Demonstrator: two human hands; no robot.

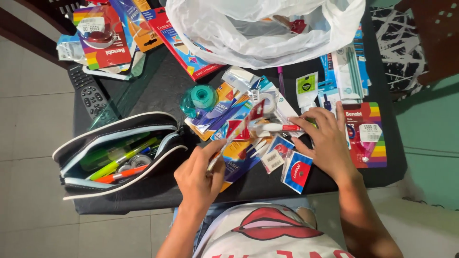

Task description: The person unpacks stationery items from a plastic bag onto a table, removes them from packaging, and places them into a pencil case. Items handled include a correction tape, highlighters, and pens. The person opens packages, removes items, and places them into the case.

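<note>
My left hand [200, 174] pinches the lower end of a clear blister pack with a red card [239, 128], held tilted above a pile of stationery packets [234, 153]. My right hand [325, 141] grips a white pen with a red band [277, 127] by its right end, fingers curled around it. The open black-and-white pencil case [119, 153] lies to the left, holding a green highlighter, an orange pen and other pens. A teal tape dispenser [200, 99] sits just above the pile.
A white plastic bag [267, 28] fills the top middle. A black remote control [88, 91] lies at the left table edge. Packaged stationery is spread at the top left [103, 36] and the right [366, 134]. The dark table [158, 81] ends near my torso.
</note>
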